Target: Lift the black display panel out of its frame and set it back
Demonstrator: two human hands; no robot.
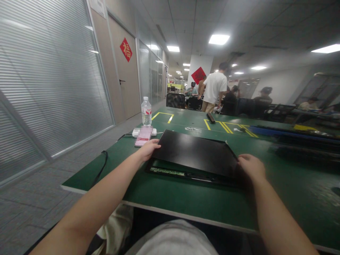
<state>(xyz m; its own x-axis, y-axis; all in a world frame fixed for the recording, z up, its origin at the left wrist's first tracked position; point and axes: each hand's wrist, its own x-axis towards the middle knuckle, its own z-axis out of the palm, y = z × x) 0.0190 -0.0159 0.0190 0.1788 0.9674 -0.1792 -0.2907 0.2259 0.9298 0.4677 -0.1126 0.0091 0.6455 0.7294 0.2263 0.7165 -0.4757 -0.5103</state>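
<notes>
A flat, glossy black panel (195, 150), like a display screen, is tilted above a black frame (207, 177) on the green table. My left hand (148, 149) pinches the panel's left edge between thumb and fingers. At the right side, my right hand (251, 166) is closed on the panel's edge, close to the frame's right side; its fingertips are partly hidden. Along the near side of the frame, a strip of green circuit board (167, 171) shows through the gap below the panel. Most of the frame's inside is covered by the panel.
Beyond my left hand are a phone (143, 136), a white power strip (153, 132) and a water bottle (146, 111). A black cable (102, 168) crosses the left table edge. Farther back lie a dark ribbed object (210, 118) and yellow tape markings. A person (215, 86) stands behind the table.
</notes>
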